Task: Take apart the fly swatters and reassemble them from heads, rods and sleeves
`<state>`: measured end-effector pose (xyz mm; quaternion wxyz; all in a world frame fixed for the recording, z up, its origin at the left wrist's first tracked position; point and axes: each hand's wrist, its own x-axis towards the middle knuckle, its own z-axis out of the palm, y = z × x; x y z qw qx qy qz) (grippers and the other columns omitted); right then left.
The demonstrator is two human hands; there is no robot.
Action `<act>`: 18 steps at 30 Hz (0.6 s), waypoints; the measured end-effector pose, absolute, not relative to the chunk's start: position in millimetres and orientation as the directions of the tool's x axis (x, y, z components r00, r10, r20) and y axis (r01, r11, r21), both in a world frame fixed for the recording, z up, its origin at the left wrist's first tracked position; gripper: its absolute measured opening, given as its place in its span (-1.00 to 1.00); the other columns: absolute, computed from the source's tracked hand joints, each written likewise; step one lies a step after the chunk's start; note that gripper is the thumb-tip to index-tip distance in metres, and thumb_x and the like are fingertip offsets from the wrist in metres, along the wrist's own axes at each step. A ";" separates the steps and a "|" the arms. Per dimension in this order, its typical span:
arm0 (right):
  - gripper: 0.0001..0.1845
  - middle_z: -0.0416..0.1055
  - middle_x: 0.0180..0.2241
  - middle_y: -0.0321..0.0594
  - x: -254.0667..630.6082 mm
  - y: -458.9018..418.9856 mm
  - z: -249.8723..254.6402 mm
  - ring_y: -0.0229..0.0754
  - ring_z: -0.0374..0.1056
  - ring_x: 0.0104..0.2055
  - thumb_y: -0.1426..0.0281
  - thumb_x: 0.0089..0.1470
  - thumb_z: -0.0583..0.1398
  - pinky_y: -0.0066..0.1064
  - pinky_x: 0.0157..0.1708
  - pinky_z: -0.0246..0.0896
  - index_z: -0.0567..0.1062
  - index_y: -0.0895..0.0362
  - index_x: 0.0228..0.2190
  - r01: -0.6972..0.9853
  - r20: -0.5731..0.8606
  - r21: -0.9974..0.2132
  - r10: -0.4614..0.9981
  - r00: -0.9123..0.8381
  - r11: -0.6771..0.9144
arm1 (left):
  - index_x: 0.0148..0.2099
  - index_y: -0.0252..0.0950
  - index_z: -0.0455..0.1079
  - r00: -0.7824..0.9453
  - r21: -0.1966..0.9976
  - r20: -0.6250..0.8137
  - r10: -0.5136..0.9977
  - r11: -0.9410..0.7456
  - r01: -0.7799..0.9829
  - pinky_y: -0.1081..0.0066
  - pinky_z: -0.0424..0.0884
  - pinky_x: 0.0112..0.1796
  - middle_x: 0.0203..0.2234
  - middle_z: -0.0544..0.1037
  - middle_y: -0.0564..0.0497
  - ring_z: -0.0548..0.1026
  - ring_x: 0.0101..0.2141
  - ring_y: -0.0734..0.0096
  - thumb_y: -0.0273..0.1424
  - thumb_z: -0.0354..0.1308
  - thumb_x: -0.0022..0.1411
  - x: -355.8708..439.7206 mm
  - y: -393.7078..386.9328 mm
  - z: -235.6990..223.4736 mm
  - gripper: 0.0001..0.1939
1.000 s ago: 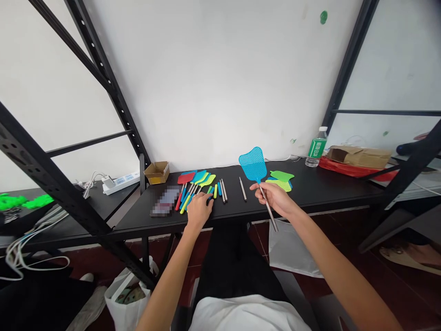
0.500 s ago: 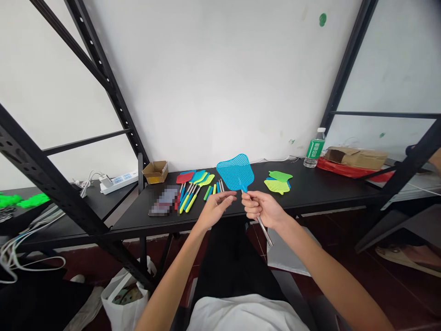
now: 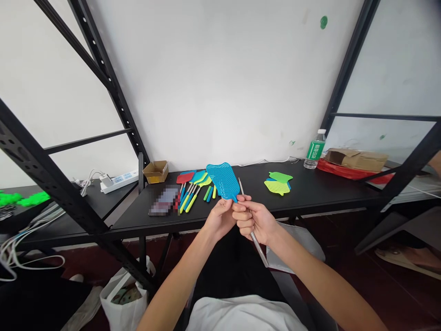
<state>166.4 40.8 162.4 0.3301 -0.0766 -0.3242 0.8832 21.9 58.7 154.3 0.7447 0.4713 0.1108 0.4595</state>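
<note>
A blue fly swatter head [image 3: 223,180] of perforated plastic stands upright before me, its narrow neck pointing down. My left hand [image 3: 221,219] pinches it near the neck. Close against it, my right hand [image 3: 254,219] is closed around a thin metal rod [image 3: 259,250]. The rod slants through the fist; its upper tip shows just right of the blue head, apart from the neck. The right fingertips are at the neck; whether they also grip it I cannot tell.
On the black table [image 3: 310,195], finished-looking swatters [image 3: 189,193] and loose handles [image 3: 208,193] lie left. Green and yellow swatter heads [image 3: 278,185] lie right. Also there are a small cardboard box [image 3: 155,172], a blurred phone-like item [image 3: 164,201] and a water bottle [image 3: 314,149].
My left hand has closed on the blue swatter head, which has moved left and slightly down. The rod's upper tip now shows beside the head, and my right hand has shifted left.
</note>
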 end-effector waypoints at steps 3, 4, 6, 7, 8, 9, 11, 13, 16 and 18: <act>-0.65 -0.17 -0.64 -0.52 165.0 41.0 162.1 -0.43 -0.42 -0.66 0.29 0.22 0.16 -0.61 -0.73 -0.28 0.14 0.10 -0.50 -0.537 0.066 -0.651 0.664 -0.744 -0.536 | -0.40 -0.34 0.57 0.481 0.793 0.249 0.840 0.109 -0.600 0.20 0.39 -0.01 -0.18 0.58 -0.18 0.50 -0.06 0.06 -0.11 0.37 0.04 25.9 57.8 153.0 -0.65; -0.66 -0.17 -0.63 -0.51 164.7 41.5 161.6 -0.43 -0.42 -0.66 0.29 0.22 0.16 -0.61 -0.72 -0.27 0.15 0.10 -0.50 -0.538 0.064 -0.661 0.675 -0.735 -0.523 | -0.39 -0.33 0.56 0.455 0.790 0.244 0.856 0.097 -0.606 0.22 0.39 -0.03 -0.21 0.58 -0.16 0.51 -0.08 0.10 -0.10 0.38 0.05 27.0 57.7 152.8 -0.65; -0.67 -0.17 -0.63 -0.51 164.0 43.1 160.5 -0.43 -0.41 -0.66 0.29 0.21 0.17 -0.61 -0.72 -0.26 0.17 0.11 -0.49 -0.541 0.066 -0.678 0.691 -0.720 -0.498 | -0.35 -0.32 0.57 0.406 0.791 0.229 0.885 0.074 -0.607 0.28 0.41 -0.09 -0.27 0.57 -0.11 0.52 -0.16 0.20 -0.11 0.38 0.05 29.0 57.6 152.5 -0.66; -0.68 -0.17 -0.63 -0.51 163.6 44.1 159.8 -0.43 -0.40 -0.65 0.28 0.21 0.18 -0.61 -0.72 -0.26 0.18 0.11 -0.49 -0.543 0.069 -0.686 0.700 -0.711 -0.484 | -0.36 -0.32 0.56 0.380 0.795 0.217 0.899 0.063 -0.603 0.30 0.41 -0.12 -0.29 0.56 -0.09 0.52 -0.21 0.26 -0.11 0.38 0.06 30.1 57.4 152.3 -0.66; -0.68 -0.17 -0.63 -0.51 163.2 45.1 159.0 -0.43 -0.40 -0.65 0.28 0.21 0.18 -0.61 -0.71 -0.25 0.20 0.12 -0.48 -0.544 0.071 -0.696 0.709 -0.702 -0.469 | -0.38 -0.33 0.56 0.352 0.800 0.201 0.914 0.054 -0.598 0.33 0.41 -0.16 -0.31 0.56 -0.08 0.51 -0.26 0.31 -0.12 0.38 0.06 31.3 57.1 152.0 -0.66; -0.68 -0.17 -0.63 -0.51 162.5 46.2 158.0 -0.43 -0.39 -0.65 0.27 0.20 0.18 -0.60 -0.71 -0.25 0.21 0.12 -0.48 -0.545 0.074 -0.707 0.720 -0.690 -0.450 | -0.41 -0.34 0.55 0.319 0.804 0.183 0.930 0.046 -0.593 0.36 0.41 -0.20 -0.32 0.56 -0.07 0.50 -0.30 0.36 -0.12 0.38 0.06 32.6 56.8 151.6 -0.66; -0.67 -0.16 -0.63 -0.52 160.7 47.8 155.7 -0.43 -0.38 -0.65 0.24 0.20 0.19 -0.59 -0.70 -0.26 0.24 0.13 -0.49 -0.546 0.088 -0.738 0.746 -0.660 -0.396 | -0.48 -0.35 0.51 0.249 0.808 0.146 0.957 0.031 -0.589 0.39 0.39 -0.25 -0.38 0.55 -0.05 0.48 -0.36 0.41 -0.14 0.39 0.04 35.4 56.7 151.0 -0.65; -0.67 -0.15 -0.63 -0.52 158.3 48.3 152.7 -0.43 -0.36 -0.65 0.22 0.19 0.20 -0.57 -0.69 -0.28 0.26 0.14 -0.49 -0.540 0.116 -0.782 0.777 -0.618 -0.313 | -0.50 -0.34 0.49 0.175 0.809 0.120 0.977 0.006 -0.588 0.41 0.38 -0.29 -0.46 0.53 -0.02 0.46 -0.40 0.44 -0.17 0.41 0.02 36.5 58.5 151.4 -0.66; -0.64 -0.11 -0.62 -0.51 155.3 47.6 147.7 -0.44 -0.31 -0.64 0.18 0.19 0.21 -0.55 -0.66 -0.30 0.30 0.15 -0.49 -0.474 0.145 -0.866 0.829 -0.540 -0.158 | -0.38 -0.32 0.52 0.013 0.787 0.116 0.993 -0.084 -0.612 0.44 0.34 -0.35 -0.43 0.54 0.00 0.41 -0.46 0.52 -0.20 0.41 0.02 29.8 67.3 155.8 -0.71; -0.63 -0.06 -0.62 -0.49 155.1 48.7 144.6 -0.44 -0.27 -0.64 0.14 0.17 0.22 -0.55 -0.64 -0.30 0.33 0.16 -0.48 -0.420 0.144 -0.904 0.865 -0.480 -0.082 | -0.28 -0.30 0.53 -0.110 0.765 0.141 0.984 -0.179 -0.619 0.47 0.31 -0.39 -0.27 0.57 -0.01 0.37 -0.47 0.59 -0.18 0.39 0.06 18.6 75.4 161.3 -0.71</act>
